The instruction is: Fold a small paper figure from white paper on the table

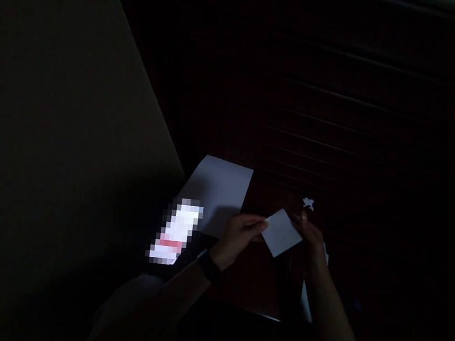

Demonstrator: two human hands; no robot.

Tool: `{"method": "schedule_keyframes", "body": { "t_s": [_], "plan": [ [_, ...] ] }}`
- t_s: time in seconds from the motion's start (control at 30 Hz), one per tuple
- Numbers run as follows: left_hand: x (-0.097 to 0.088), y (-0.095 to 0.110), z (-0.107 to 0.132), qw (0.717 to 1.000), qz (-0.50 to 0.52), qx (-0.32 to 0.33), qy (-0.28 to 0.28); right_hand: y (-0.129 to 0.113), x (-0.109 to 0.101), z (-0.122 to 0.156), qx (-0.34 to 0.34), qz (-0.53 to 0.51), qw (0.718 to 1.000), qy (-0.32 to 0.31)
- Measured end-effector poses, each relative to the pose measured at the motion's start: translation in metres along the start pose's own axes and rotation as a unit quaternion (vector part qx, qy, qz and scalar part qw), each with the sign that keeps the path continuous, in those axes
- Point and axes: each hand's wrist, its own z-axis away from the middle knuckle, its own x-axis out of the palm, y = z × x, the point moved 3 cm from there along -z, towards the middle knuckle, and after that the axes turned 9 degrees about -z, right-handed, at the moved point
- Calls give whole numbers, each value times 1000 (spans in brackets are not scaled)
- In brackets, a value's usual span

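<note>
A small square of white paper (pixel 281 233), turned corner-up like a diamond, is held above the dark reddish table. My left hand (pixel 241 234), with a dark band on the wrist, pinches its left corner between thumb and fingers. At the right corner, my right hand (pixel 313 247) is closed against the edge of the square; its lower fingers are lost in shadow. Faint crease lines seem to cross the paper. Some small torn white scraps (pixel 308 203) lie just beyond my right hand.
A larger white sheet (pixel 226 184) lies on the table (pixel 252 281) to the left. In front of it glows a blurred-out bright screen (pixel 176 233). White paper edges (pixel 306 301) show beneath my right forearm. A pale wall (pixel 76 95) rises at left, dark slatted panelling (pixel 320 93) behind.
</note>
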Motion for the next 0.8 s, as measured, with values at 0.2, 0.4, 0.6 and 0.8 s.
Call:
{"method": "schedule_keyframes", "body": {
  "t_s": [0.2, 0.4, 0.6, 0.8],
  "plan": [
    [0, 1, -2, 987, -136, 76, 27, -7, 4, 1, -23, 214, 976, 4],
    [-1, 0, -3, 990, -119, 74, 26, -4, 8, 4, -7, 198, 980, 26],
    [3, 1, -3, 998, -36, 45, -35, 1, 4, 2, 1, 185, 982, 22],
    [3, 4, -2, 999, -12, 28, -18, 6, 1, 0, -3, 163, 987, 12]
  ]
}}
